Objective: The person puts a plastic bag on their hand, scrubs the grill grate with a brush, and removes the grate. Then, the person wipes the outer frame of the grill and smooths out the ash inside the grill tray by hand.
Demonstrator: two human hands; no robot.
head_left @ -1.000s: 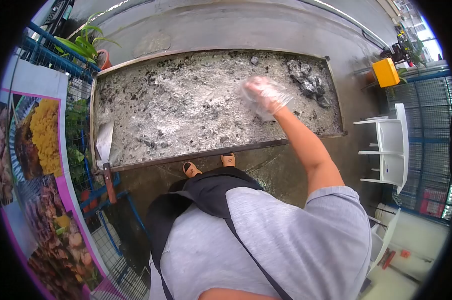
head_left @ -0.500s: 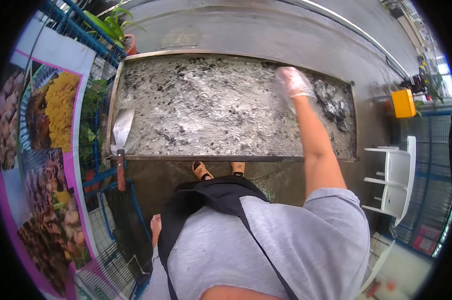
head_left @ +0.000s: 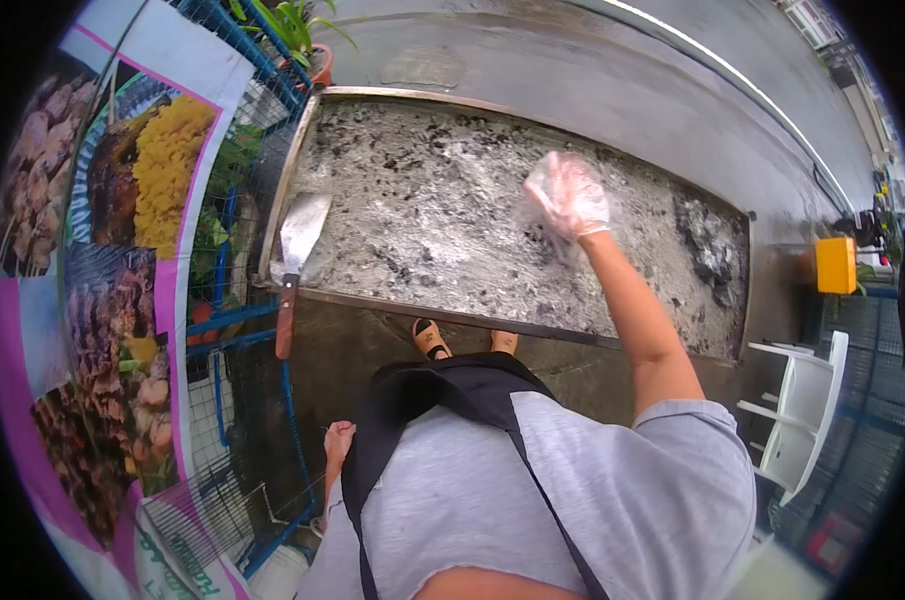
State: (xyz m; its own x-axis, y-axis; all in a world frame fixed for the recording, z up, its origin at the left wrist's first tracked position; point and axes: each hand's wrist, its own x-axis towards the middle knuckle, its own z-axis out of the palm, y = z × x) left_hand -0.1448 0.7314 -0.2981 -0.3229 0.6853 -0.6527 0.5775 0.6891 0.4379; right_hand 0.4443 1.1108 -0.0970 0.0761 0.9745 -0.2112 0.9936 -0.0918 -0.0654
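My right hand (head_left: pixel 569 195), in a loose clear plastic glove, is over the pale ash (head_left: pixel 432 220) in a long metal charcoal grill (head_left: pixel 532 328). Its fingers look stretched out and slightly apart, with nothing visible in them; the glove partly blurs them. Dark bits of charcoal lie scattered through the ash, and a larger heap of charcoal (head_left: pixel 710 250) sits at the right end. Bare and low at my side, my left hand (head_left: pixel 339 440) has its fingers curled in, holding nothing I can see. A wide-bladed scraper (head_left: pixel 300 232) with a wooden handle rests across the grill's left front corner.
A blue wire fence (head_left: pixel 234 215) and a food-photo banner (head_left: pixel 172 170) stand at the left. Behind the left corner is a potted plant (head_left: pixel 319 65). To the right are a white plastic chair (head_left: pixel 807 415) and a yellow container (head_left: pixel 835 265).
My right hand has moved left over the ash, away from the charcoal heap. The view has turned, so the grill now appears slanted. My left hand stays low at my side.
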